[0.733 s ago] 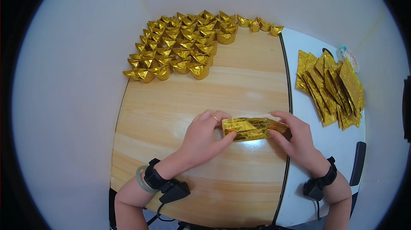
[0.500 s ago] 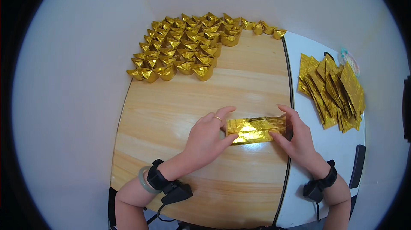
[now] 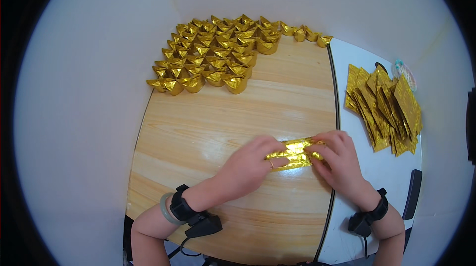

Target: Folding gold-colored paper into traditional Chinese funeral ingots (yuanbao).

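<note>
A flat, creased strip of folded gold foil paper (image 3: pixel 299 161) lies near the right edge of the wooden tabletop. My left hand (image 3: pixel 250 164) grips its left end, the fingers bent over the foil and slightly blurred. At the other end, my right hand (image 3: pixel 339 159) pinches the paper between thumb and fingers. Parts of both ends are hidden under my fingers. Rows of boat-shaped gold paper ingots (image 3: pixel 213 55) stand at the far left of the table.
On the white surface at the right lies a pile of flat folded gold papers (image 3: pixel 384 110). A small clear, coloured item (image 3: pixel 406 75) sits behind it. Nearer me is a dark bar-shaped object (image 3: pixel 412 194). The wooden tabletop (image 3: pixel 198 127) meets pale walls at the back and left.
Both hands have closed in on the foil strip, fingers now curled over its ends. My left hand moved right, and my right fingers came inward. The ingots and pile stay put.
</note>
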Action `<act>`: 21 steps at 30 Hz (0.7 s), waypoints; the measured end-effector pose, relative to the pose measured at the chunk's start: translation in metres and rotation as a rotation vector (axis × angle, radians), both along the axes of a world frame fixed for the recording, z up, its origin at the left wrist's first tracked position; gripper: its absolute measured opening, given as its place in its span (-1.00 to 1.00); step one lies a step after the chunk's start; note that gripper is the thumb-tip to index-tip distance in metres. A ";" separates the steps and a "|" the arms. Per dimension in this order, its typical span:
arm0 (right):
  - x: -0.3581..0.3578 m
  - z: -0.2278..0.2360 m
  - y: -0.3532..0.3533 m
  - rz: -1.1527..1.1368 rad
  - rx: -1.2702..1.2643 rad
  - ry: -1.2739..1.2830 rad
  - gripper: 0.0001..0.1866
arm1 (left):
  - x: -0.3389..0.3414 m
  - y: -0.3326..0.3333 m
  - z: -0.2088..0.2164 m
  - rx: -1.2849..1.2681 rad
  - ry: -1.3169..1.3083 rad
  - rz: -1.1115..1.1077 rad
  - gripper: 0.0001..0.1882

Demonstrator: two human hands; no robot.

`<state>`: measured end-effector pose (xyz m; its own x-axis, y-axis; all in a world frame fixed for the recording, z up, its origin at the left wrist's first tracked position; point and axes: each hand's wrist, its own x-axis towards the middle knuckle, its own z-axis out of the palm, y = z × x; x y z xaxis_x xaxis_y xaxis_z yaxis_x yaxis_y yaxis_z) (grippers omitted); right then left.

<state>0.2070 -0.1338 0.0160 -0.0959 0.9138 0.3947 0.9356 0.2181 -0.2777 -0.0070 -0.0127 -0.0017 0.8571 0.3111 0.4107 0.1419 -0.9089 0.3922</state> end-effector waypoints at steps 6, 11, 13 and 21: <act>-0.006 -0.007 0.001 0.181 0.005 0.030 -0.70 | 0.001 -0.009 -0.005 -0.117 0.041 -0.192 -0.69; -0.005 -0.005 -0.002 0.043 0.057 -0.077 -0.73 | -0.005 0.005 -0.004 0.161 0.039 -0.100 -0.75; -0.005 -0.003 -0.003 0.024 0.080 -0.099 -0.74 | -0.005 0.005 -0.002 0.168 0.022 -0.070 -0.76; -0.006 0.004 0.002 0.151 0.140 -0.137 -0.68 | -0.007 0.006 -0.001 0.025 -0.020 0.023 -0.83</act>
